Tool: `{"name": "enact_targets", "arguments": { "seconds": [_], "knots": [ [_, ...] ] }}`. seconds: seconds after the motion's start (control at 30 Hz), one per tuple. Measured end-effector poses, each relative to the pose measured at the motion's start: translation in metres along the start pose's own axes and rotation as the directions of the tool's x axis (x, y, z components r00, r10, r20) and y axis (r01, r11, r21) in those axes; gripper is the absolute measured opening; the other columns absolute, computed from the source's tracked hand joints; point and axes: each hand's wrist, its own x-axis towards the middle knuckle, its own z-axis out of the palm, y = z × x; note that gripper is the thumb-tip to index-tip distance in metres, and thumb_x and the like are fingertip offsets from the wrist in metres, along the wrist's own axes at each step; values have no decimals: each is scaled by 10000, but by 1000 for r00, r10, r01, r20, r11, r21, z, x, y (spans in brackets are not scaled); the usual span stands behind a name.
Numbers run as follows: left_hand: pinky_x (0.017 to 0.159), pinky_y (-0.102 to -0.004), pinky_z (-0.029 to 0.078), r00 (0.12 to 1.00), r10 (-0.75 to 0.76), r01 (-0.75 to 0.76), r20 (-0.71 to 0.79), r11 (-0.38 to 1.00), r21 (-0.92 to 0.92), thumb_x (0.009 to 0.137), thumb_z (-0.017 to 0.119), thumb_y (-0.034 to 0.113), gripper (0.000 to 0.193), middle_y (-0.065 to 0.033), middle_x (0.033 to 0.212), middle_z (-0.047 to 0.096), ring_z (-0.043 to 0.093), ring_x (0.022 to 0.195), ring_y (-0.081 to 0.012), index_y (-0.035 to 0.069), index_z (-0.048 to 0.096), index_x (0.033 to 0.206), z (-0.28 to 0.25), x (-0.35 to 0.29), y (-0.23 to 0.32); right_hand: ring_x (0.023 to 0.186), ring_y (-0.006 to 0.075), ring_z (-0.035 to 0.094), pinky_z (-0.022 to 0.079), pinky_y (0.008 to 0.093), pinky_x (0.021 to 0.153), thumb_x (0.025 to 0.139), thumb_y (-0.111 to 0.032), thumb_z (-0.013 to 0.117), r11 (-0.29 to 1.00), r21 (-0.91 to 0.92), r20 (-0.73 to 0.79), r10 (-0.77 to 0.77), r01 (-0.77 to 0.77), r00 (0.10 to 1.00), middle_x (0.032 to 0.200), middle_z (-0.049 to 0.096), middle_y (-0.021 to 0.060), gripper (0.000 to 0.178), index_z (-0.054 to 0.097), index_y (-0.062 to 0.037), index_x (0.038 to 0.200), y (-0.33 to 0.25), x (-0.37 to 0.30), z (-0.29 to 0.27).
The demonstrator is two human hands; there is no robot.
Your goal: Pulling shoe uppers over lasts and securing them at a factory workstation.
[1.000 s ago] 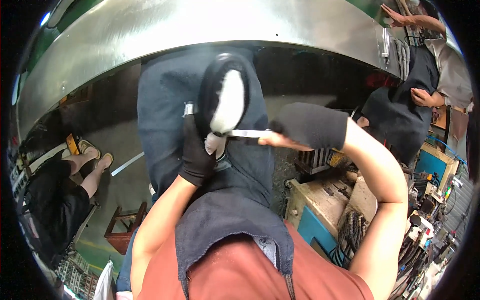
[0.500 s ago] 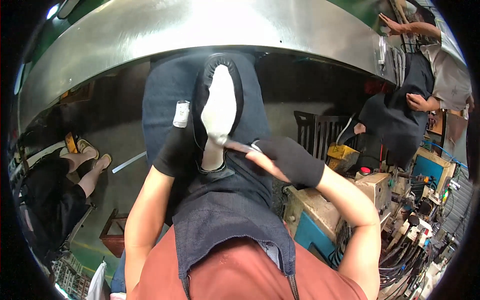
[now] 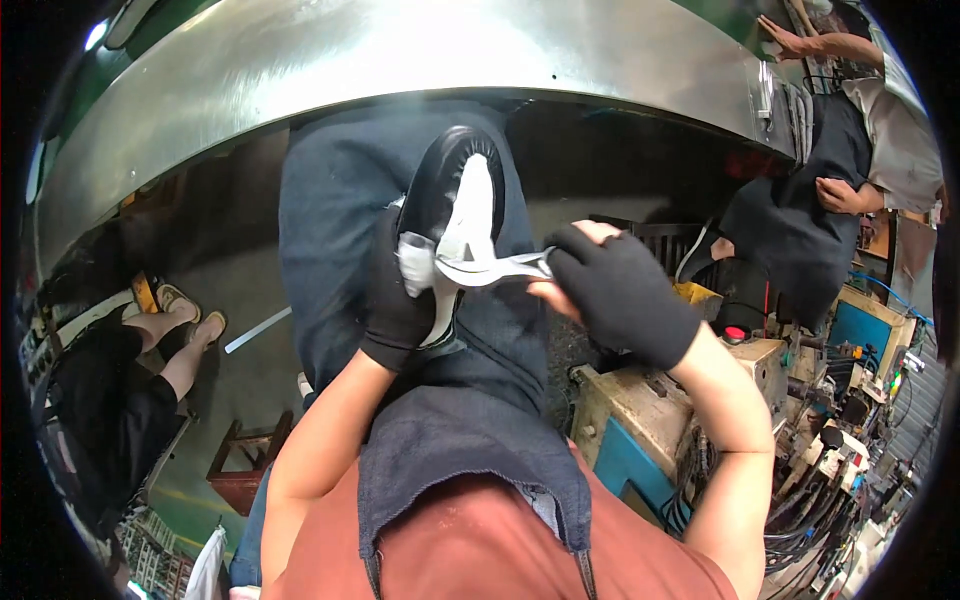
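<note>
A black shoe upper [image 3: 440, 195] rests sole side up across my lap, with a white insole [image 3: 475, 205] showing and pleated edges round the toe. My left hand [image 3: 395, 290], in a black fingerless glove with a white-wrapped finger, grips the shoe's left side. In my right hand [image 3: 630, 290], gloved the same way, is a pair of metal pincers [image 3: 490, 270]. Their curved jaws lie across the middle of the shoe, touching or very close to its edge. Whether the jaws pinch the upper I cannot tell.
A steel worktop [image 3: 400, 60] curves across the front. Machines with cables [image 3: 810, 470] stand at the right, by a cream-and-blue cabinet [image 3: 640, 430]. A co-worker's hand [image 3: 840, 195] shows at far right, another person's legs [image 3: 175, 350] at left. A wooden stool [image 3: 245, 465] stands lower left.
The shoe has tilted to its right, showing more black side. My left hand has shifted up and right along it. My right hand has turned and moved right, bringing the pincers level across the shoe.
</note>
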Motion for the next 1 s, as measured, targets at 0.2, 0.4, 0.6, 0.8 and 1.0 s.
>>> {"name": "enact_targets", "arguments": {
  "seconds": [0.2, 0.4, 0.6, 0.8, 1.0],
  "knots": [
    [1062, -379, 427, 983, -138, 147, 122, 987, -68, 955, 671, 219, 648, -171, 1350, 561, 542, 1258, -280, 27, 352, 1485, -15, 3, -5, 764, 333, 659, 536, 442, 672, 902, -368, 669, 981, 100, 346, 124, -168, 930, 817, 618, 187, 352, 646, -22, 839, -43, 18, -49],
    [1076, -394, 427, 667, -70, 739, 742, 183, -648, 1037, 448, 531, 649, -124, 1409, 547, 549, 1260, -234, 68, 421, 1491, -50, 28, 6, 744, 363, 667, 536, 458, 653, 906, -417, 658, 915, 387, 166, -190, 113, 968, 826, 630, 188, 387, 640, -31, 879, -43, 30, 9],
    [994, -381, 472, 913, -386, 404, 132, 900, -164, 1036, 518, 342, 473, -172, 1265, 631, 612, 1175, -296, 38, 462, 1394, -21, 16, 13, 741, 377, 660, 521, 472, 647, 1007, -425, 553, 929, 328, 242, 92, -171, 966, 798, 644, 174, 386, 640, -63, 906, 9, -36, 45],
    [981, -358, 465, 968, -173, 202, 184, 967, -154, 986, 614, 189, 439, -143, 1246, 595, 577, 1165, -227, 32, 448, 1361, -11, 30, 13, 755, 344, 646, 497, 423, 641, 960, -401, 641, 947, 305, 167, 45, -95, 985, 839, 628, 151, 359, 647, -46, 910, -37, -13, -3],
    [1027, -367, 455, 838, -226, 313, 497, 945, -98, 845, 801, 188, 760, -131, 1347, 543, 541, 1220, -226, 42, 367, 1451, -36, 16, 26, 680, 296, 647, 540, 408, 624, 965, -418, 581, 962, 236, -51, -126, 134, 991, 797, 620, 132, 364, 658, -62, 962, -42, 50, -17]
  ]
}}
